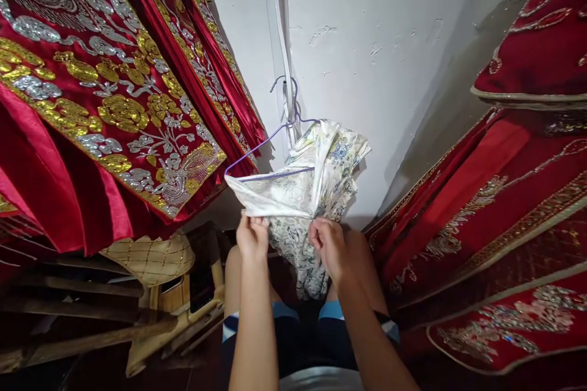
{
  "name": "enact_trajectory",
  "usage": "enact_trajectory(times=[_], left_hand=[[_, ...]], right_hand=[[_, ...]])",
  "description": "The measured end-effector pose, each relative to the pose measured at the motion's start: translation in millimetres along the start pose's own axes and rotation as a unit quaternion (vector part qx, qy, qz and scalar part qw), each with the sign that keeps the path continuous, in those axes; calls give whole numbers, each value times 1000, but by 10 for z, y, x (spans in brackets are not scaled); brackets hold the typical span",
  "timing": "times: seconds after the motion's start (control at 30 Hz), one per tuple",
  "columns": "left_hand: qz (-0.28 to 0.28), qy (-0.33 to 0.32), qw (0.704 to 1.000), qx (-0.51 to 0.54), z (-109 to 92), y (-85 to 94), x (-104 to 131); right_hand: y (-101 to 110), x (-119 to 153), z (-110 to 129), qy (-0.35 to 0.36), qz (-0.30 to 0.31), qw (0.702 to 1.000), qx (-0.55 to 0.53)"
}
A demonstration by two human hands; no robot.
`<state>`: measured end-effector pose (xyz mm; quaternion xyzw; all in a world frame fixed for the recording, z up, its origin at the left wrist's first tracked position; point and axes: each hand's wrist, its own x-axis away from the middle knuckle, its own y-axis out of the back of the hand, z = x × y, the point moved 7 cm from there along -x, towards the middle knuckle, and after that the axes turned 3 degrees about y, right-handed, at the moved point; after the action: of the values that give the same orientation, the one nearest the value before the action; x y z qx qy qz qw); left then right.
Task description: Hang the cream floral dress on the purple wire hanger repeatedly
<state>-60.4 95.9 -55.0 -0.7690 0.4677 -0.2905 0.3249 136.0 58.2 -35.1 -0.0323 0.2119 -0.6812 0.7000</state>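
Note:
A white floral garment (293, 192) with blue and green print hangs in front of me on a thin purple hanger (261, 146). The hanger's left arm shows bare, and its hook is up by a white cable on the wall. My left hand (253, 235) pinches the garment's lower left edge between thumb and fingers. At the middle front, my right hand (328, 241) grips the cloth where two pale edges meet, its fingers curled. Below my hands the patterned fabric gathers and hangs between my knees. My right fingertips partly hide the cloth they hold.
Red embroidered clothing (123, 91) with gold and silver motifs hangs at the left. More red beaded clothing (495, 208) hangs at the right. A wooden chair (169, 317) with a cream quilted pad stands low left. A pale wall (367, 30) rises behind.

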Motion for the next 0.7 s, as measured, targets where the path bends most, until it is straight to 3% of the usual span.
enact_trajectory(times=[0.07,0.13,0.27,0.37,0.43,0.5,0.6,0.7], left_hand=[[-3,8,999,-50,215,20,161],[29,-2,992,-124,320,-40,298],[138,-66,961,-230,293,-325,576],[228,-90,925,-289,272,-604,865],[293,-102,889,-337,291,-789,1081],[336,-119,858,-370,298,-915,1240],[303,-141,847,-414,244,-924,1232],[261,-124,843,-454,188,-823,1081]], right_hand=[[215,90,-58,-12,-32,999,27],[397,144,-99,-30,-26,996,78],[573,162,-182,-85,63,976,190],[663,138,-136,-61,22,975,214],[600,158,-130,-52,23,987,150],[448,222,-168,-80,69,993,57],[199,364,-146,-122,170,978,-5],[46,477,-25,-160,287,943,57]])
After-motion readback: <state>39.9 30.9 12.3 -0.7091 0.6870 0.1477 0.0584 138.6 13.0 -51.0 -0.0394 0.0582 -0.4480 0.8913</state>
